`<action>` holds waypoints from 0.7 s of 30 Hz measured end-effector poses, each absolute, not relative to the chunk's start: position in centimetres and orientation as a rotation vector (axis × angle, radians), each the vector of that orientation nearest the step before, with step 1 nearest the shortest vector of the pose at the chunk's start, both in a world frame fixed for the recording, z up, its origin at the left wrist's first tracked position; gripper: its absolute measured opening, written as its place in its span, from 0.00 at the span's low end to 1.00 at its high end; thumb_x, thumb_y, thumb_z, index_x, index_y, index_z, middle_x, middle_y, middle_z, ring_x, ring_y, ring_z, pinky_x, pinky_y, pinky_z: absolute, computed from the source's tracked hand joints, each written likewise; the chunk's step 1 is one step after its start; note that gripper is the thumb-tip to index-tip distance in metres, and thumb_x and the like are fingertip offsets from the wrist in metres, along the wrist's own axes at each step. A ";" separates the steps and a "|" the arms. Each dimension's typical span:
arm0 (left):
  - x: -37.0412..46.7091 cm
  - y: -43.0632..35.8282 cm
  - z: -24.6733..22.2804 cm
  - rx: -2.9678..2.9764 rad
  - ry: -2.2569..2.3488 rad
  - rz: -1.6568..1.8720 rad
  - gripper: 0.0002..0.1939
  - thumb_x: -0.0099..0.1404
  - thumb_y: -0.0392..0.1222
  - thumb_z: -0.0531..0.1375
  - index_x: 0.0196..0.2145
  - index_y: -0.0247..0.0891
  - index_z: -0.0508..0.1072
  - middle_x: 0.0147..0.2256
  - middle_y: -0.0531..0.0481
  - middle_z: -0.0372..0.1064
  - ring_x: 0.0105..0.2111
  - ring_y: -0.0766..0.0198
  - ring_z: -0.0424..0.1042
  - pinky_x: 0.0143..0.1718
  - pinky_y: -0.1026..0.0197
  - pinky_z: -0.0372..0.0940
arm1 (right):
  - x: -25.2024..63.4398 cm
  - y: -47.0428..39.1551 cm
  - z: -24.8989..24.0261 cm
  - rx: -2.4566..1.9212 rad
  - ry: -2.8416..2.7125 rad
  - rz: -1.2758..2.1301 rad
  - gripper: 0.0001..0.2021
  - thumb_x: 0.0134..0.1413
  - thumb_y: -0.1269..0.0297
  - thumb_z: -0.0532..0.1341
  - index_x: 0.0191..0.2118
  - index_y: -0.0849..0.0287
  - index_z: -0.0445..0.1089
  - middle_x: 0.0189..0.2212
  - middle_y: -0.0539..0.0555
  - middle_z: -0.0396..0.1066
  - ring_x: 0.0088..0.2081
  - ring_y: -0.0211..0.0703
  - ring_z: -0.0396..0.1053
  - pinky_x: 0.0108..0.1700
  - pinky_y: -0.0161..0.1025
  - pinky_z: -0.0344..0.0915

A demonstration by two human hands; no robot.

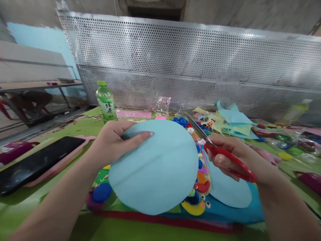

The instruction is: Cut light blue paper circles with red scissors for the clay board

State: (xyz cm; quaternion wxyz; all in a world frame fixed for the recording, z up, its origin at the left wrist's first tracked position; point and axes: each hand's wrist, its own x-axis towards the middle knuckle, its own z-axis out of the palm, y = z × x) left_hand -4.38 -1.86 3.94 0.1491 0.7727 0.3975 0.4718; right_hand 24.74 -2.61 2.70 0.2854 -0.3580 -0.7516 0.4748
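Observation:
My left hand grips a large light-blue paper disc by its upper left edge, thumb on the front face and fingers behind. A faint diagonal line crosses the disc. My right hand is closed around red-handled scissors, whose metal blades point up and to the left, apart from the disc. Below that hand lies another light-blue rounded paper piece on a blue sheet. Partly hidden behind the disc are colourful shapes, among them a yellow crescent with googly eyes and a blue round piece.
A green tea bottle stands at the back left. A black phone lies at left. Blue and pale-yellow paper scraps are heaped at the back right, near clear plastic wrapping. Behind the table rises a perforated metal panel.

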 end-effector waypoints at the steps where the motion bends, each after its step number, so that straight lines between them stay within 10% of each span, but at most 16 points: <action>1: -4.4 -1.8 3.9 2.205 1.161 1.356 0.19 0.54 0.42 0.61 0.12 0.35 0.60 0.11 0.59 0.51 0.10 0.77 0.52 0.06 0.75 0.46 | 24.8 -2.5 2.7 -0.952 -2.006 1.273 0.18 0.51 0.49 0.58 0.27 0.58 0.55 0.13 0.40 0.51 0.10 0.26 0.49 0.11 0.27 0.44; 21: -4.4 -2.2 3.6 2.062 1.315 1.567 0.18 0.52 0.47 0.62 0.13 0.36 0.63 0.12 0.58 0.50 0.11 0.75 0.51 0.07 0.73 0.46 | 24.1 -3.2 2.6 -0.693 -1.990 1.310 0.16 0.53 0.49 0.57 0.29 0.57 0.57 0.15 0.42 0.50 0.12 0.27 0.46 0.12 0.28 0.43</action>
